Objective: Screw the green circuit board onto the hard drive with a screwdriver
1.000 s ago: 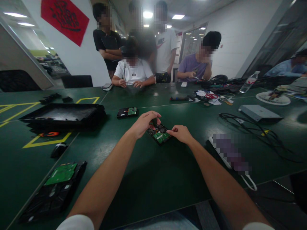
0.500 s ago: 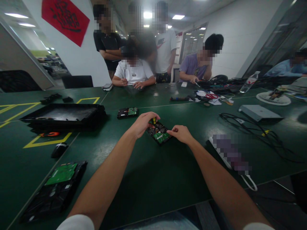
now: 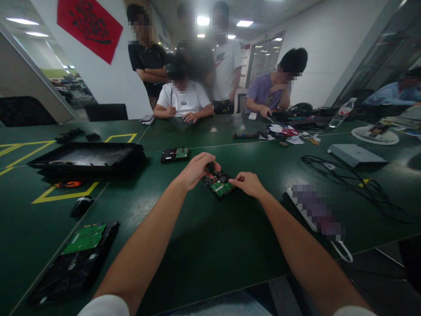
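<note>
Pinching a small dark tool [image 3: 211, 167], the left hand [image 3: 199, 170] holds it over the far end of a black and green drive [image 3: 221, 189]. The fingers hide most of the tool, so I cannot tell if its tip touches the drive. The right hand [image 3: 247, 182] has its thumb and finger pressed together at the drive's right edge. The drive sits between the two hands, in the middle of the green worktop [image 3: 204, 245].

A smaller-looking drive [image 3: 175, 155] lies past the left arm, and a big-looking one [image 3: 74, 256] lies near the front on the left. Close to that one is a black mouse [image 3: 81, 206], and behind the mouse is a wide black tray [image 3: 88, 154]. On the right are a gray box [image 3: 358, 155] and black cords [image 3: 338, 175]. A clear bottle [image 3: 342, 114] stands tilted in view farther back. Across the worktop sit a person in a white shirt [image 3: 182, 100] and a person in a purple shirt [image 3: 263, 91].
</note>
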Motion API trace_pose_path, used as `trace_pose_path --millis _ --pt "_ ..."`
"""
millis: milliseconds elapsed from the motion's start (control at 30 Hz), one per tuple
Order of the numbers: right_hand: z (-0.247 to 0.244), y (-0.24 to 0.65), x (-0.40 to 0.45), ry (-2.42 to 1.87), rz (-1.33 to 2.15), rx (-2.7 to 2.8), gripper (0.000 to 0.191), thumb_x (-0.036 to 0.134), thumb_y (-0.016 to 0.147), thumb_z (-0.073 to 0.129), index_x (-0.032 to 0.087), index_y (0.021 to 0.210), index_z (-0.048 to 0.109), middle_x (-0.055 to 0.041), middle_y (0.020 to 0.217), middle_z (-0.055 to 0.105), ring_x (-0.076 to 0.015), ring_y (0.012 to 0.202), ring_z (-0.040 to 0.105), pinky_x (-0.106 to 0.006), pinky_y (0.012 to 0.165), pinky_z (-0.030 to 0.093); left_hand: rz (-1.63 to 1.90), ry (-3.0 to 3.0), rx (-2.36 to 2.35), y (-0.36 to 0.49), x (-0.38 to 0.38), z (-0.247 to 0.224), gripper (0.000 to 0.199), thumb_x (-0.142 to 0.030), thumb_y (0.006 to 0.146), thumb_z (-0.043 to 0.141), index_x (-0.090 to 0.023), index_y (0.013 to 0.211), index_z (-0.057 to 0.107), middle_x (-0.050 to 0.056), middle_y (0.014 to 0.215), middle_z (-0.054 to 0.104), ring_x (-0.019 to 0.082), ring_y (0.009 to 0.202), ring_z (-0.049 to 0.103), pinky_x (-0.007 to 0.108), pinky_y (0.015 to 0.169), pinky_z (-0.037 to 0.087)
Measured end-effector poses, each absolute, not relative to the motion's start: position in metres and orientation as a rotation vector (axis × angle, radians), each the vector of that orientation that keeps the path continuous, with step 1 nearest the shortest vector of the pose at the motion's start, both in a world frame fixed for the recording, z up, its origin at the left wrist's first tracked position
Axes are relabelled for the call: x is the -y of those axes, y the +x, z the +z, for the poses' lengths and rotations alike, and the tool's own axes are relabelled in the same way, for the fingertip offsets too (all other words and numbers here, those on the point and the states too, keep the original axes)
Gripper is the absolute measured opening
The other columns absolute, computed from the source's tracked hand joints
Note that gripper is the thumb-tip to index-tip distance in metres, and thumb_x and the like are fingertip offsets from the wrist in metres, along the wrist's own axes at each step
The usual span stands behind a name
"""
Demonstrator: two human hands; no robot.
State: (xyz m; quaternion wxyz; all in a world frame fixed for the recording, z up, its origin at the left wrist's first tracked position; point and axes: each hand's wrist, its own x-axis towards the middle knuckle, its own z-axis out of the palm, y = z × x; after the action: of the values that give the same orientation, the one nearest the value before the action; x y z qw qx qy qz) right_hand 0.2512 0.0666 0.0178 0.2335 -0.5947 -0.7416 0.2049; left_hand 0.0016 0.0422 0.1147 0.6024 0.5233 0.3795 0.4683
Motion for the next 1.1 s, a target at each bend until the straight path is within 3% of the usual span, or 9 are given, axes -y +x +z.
trace_pose_path --millis 267,433,633,1100 --pt "0.0195 0.2507 -0.0659 -1.646 0.567 2.043 0.043 0.064 0.087 0.071 0.022 0.083 0.074 -0.0044 0.086 0.078 -0.0188 0.077 0.069 -0.028 0.063 0.045 1.12 1.326 -0.913 -0.0004 -0.0427 0.1158 0.017 -0.035 0.083 0.066 -0.018 0.084 0.07 0.007 0.092 0.066 0.021 0.094 0.061 0.025 0.059 0.048" --pt "0.0187 0.2506 -0.0656 -1.635 0.558 2.032 0.041 0.063 0.087 0.071 0.022 0.081 0.074 -0.0046 0.085 0.077 -0.0189 0.077 0.069 -0.028 0.063 0.046 1.092 1.359 -0.917 -0.0024 -0.0433 0.1169 0.023 -0.038 0.084 0.065 -0.017 0.085 0.074 0.008 0.094 0.067 0.021 0.091 0.061 0.025 0.059 0.048" --pt "0.0177 0.2509 -0.0655 -1.628 0.565 2.023 0.041 0.063 0.086 0.072 0.022 0.081 0.074 -0.0044 0.083 0.077 -0.0186 0.075 0.069 -0.028 0.063 0.045 1.069 1.252 -0.875 -0.0004 -0.0436 0.1147 0.024 -0.039 0.085 0.068 -0.018 0.096 0.068 0.009 0.088 0.071 0.022 0.085 0.066 0.028 0.06 0.051" --pt "0.0204 0.2499 -0.0651 -1.626 0.551 2.016 0.043 0.064 0.087 0.07 0.021 0.081 0.074 -0.005 0.084 0.077 -0.0186 0.076 0.068 -0.028 0.063 0.045 1.105 1.292 -0.884 0.002 -0.0411 0.1167 0.023 -0.038 0.087 0.066 -0.016 0.09 0.069 0.009 0.091 0.069 0.021 0.091 0.066 0.029 0.068 0.054"
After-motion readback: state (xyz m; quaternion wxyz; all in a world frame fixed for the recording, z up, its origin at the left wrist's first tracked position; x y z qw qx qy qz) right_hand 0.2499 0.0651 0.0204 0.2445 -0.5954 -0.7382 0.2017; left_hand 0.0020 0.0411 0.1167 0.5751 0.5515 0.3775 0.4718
